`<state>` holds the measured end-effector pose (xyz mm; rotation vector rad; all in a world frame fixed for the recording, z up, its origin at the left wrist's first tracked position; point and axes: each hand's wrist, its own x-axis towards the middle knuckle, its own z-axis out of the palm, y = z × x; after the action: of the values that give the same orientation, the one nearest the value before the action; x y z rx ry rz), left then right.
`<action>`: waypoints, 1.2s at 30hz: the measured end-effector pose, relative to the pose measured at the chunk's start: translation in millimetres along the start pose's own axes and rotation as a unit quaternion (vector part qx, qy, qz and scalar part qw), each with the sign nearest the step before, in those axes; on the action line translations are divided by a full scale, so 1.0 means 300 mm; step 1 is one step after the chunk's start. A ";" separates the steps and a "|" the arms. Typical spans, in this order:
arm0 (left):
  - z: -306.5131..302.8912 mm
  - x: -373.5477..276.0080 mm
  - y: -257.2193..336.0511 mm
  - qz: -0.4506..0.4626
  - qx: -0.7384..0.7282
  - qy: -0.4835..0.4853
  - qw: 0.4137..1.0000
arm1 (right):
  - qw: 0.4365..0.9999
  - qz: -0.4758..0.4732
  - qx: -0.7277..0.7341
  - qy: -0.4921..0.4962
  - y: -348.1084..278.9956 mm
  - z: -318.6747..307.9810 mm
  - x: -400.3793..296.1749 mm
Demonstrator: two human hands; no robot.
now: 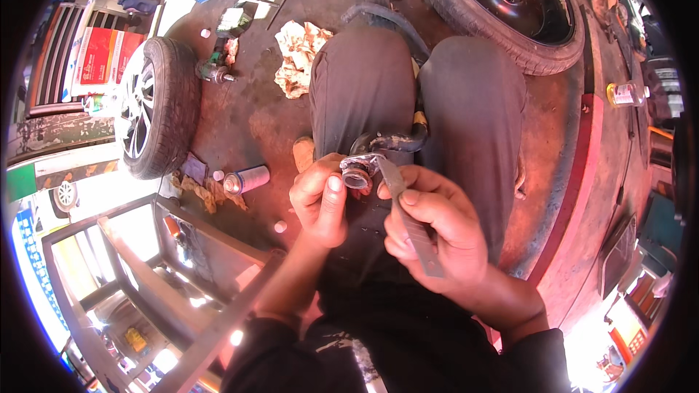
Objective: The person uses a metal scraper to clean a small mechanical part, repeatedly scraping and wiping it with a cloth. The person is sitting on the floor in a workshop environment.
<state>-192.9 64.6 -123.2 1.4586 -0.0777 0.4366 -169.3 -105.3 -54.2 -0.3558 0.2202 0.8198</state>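
Note:
A metal pipe fitting (357, 174) with a round open end and a flange is held in my left hand (322, 202), thumb and fingers at its left side. A dark curved pipe or hose (398, 142) runs from behind the flange, over my lap between the knees. My right hand (442, 218) grips a flat grey snap-off utility knife blade (412, 224), with score lines across it, between thumb and fingers. The blade's upper end touches or lies very close to the flange's right side. The contact itself is too small to tell.
On the floor are a crumpled stained cloth or paper (300, 57), a green cordless power tool (215, 68) and a spray can (247, 179). One wheel (172, 109) stands at left; another (499, 0) lies at upper right. A metal frame (218, 234) is at lower left, a bottle (625, 95) at far right.

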 end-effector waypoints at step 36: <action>-0.032 0.010 -0.029 0.023 0.057 -0.057 0.996 | 0.964 0.042 -0.258 0.046 -0.097 0.036 -0.024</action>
<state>-189.3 74.1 -131.6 1.5964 -0.1812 0.4002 -151.8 -124.3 -35.3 -0.8801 0.1043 0.9416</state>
